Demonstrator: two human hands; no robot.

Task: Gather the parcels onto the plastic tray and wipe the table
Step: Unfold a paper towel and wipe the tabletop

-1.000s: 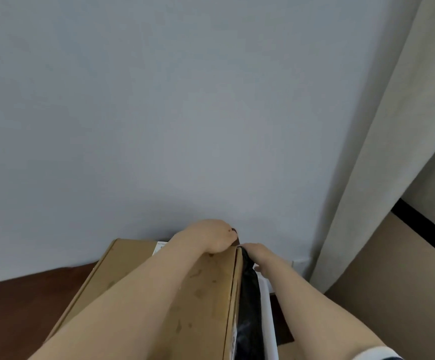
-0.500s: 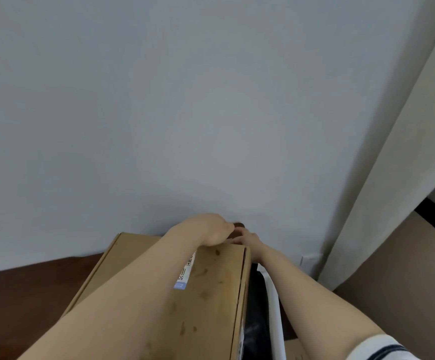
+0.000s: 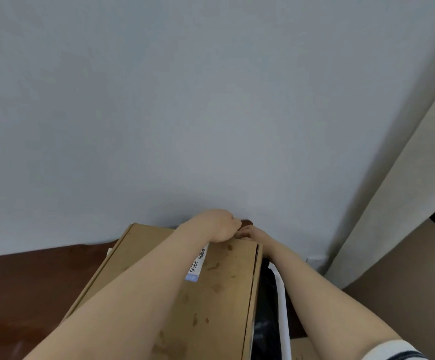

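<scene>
A large stained cardboard parcel (image 3: pixel 221 289) with a white shipping label fills the lower middle of the head view, lying on the dark wooden table (image 3: pixel 29 287). My left hand (image 3: pixel 219 224) curls over the parcel's far edge near the wall. My right hand (image 3: pixel 250 233) reaches to the same far corner, fingers bent at the edge; what they hold is hidden. A black plastic-wrapped parcel (image 3: pixel 265 313) and a white flat parcel (image 3: pixel 282 302) stand squeezed against the box's right side, under my right forearm. No plastic tray is in view.
A pale grey wall (image 3: pixel 185 113) rises right behind the table. A cream curtain (image 3: pixel 393 203) hangs at the right, with a beige floor (image 3: pixel 413 281) below it. Another cardboard piece (image 3: pixel 299 349) shows at the bottom right.
The view has tilted and shifted slightly. My right hand has moved up to the box's far corner beside my left hand. More of the shipping label shows.
</scene>
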